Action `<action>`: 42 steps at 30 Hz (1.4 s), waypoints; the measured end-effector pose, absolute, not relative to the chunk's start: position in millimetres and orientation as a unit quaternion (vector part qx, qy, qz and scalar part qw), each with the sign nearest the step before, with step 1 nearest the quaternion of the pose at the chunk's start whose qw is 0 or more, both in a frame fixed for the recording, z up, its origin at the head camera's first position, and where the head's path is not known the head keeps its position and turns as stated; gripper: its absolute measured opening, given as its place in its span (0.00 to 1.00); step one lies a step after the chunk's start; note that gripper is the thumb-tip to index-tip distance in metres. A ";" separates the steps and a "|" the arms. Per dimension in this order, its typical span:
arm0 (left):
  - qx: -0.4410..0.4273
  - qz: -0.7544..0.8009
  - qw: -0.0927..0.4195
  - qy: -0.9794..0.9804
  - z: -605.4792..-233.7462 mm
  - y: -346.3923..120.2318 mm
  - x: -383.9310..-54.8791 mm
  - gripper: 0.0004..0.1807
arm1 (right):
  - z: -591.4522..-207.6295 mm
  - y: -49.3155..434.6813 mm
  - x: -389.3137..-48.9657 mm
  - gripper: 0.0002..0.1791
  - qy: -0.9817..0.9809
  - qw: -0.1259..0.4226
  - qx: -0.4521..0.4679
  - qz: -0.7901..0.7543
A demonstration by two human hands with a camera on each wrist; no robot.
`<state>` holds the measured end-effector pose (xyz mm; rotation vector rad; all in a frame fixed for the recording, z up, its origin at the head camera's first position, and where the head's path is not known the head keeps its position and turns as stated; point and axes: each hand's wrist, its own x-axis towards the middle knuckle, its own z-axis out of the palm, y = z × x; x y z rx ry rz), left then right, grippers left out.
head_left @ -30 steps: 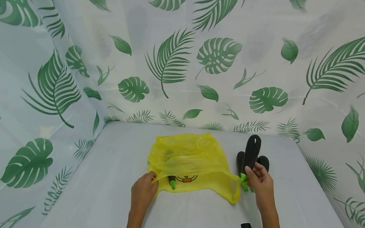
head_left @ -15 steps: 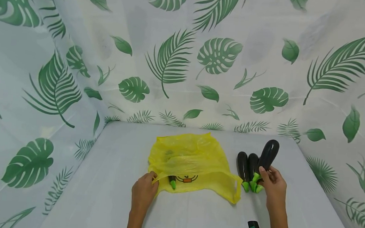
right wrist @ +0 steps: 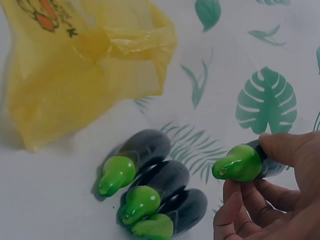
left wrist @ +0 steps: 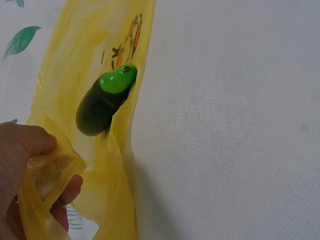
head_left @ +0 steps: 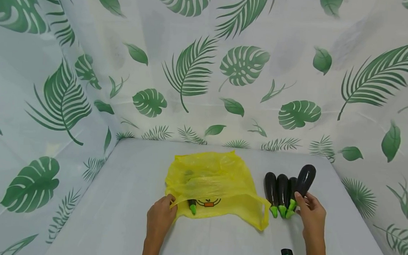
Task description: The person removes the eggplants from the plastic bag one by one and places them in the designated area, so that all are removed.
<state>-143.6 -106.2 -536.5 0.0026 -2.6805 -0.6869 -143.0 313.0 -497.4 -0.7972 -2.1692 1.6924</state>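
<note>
A yellow plastic bag (head_left: 222, 175) lies on its side, its mouth facing me. My left hand (head_left: 160, 216) pinches the left edge of that mouth between thumb and fingers. Inside, an eggplant (left wrist: 97, 112) with a green stem end shows at the opening; the rest of the bag's contents is hidden by the film. My right hand (head_left: 312, 214) grips a dark, glossy eggplant (head_left: 306, 178) near its green end, raised above the table. Just left of it, three more eggplants (head_left: 283, 189) lie side by side, green ends toward me.
A white-covered table (head_left: 115, 200) carries everything. Behind it hangs a white curtain with green leaf prints (head_left: 244, 65), which also runs along both sides. The bag's right handle loop (head_left: 264, 215) lies close to the leftmost loose eggplant.
My right hand has carried its eggplant rightward and a little lower, away from the bag's right handle, uncovering the row of three. My left hand has kept its hold on the bag.
</note>
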 end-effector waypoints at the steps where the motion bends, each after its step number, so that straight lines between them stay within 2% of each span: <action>1: 0.001 -0.244 0.186 -0.952 -536.1 -106.3 -143.6 0.06 | -498.0 313.8 -143.2 0.38 -0.748 0.140 -0.280 0.585; 8: 0.003 -0.243 0.184 -0.952 -534.7 -107.1 -145.0 0.06 | -503.2 321.3 -143.8 0.39 -0.743 0.153 -0.300 0.579; 18: 0.013 -0.242 0.165 -0.956 -537.3 -106.4 -142.2 0.06 | -512.4 329.3 -142.3 0.41 -0.770 0.119 -0.332 0.532; 31: 0.002 -0.239 0.182 -0.954 -537.6 -108.1 -142.8 0.06 | -525.4 335.6 -149.3 0.41 -0.785 0.095 -0.359 0.495; 42: 0.005 -0.239 0.189 -0.952 -537.9 -107.2 -142.7 0.06 | -535.5 336.3 -153.3 0.37 -0.804 0.113 -0.354 0.463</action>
